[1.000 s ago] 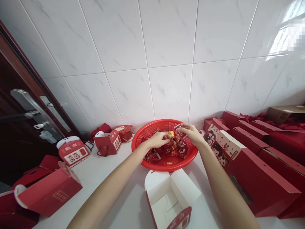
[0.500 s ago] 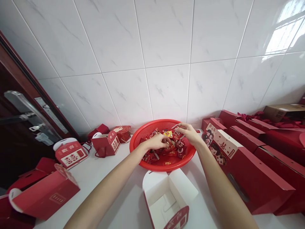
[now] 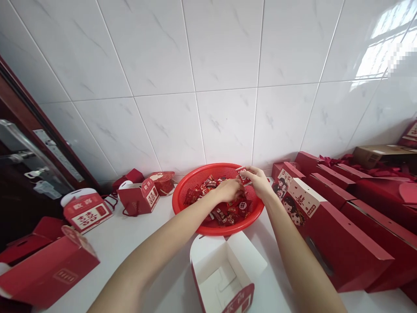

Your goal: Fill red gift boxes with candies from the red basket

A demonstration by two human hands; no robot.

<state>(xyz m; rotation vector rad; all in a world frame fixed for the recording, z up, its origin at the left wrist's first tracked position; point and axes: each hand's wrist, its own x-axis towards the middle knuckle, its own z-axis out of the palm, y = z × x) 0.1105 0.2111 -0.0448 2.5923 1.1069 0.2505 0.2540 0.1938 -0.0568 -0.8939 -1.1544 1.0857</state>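
A red plastic basket holds many candies in red wrappers. My left hand reaches down among them, its fingers curled; the fingertips and whatever they grip are hidden. Over the basket's right side, my right hand pinches a small red-wrapped candy. Just in front of the basket stands an open box, white inside and red outside, with its flaps folded outward. Its visible inner floor is bare.
Red gift boxes with white lettering stand at the left on the white table. Rows of larger red boxes fill the right side. A tiled wall rises behind, and a door handle is at far left.
My left hand has moved right and slightly up across the candies, toward my right hand. A red candy now shows plainly in my right fingers. The whole view has shifted slightly.
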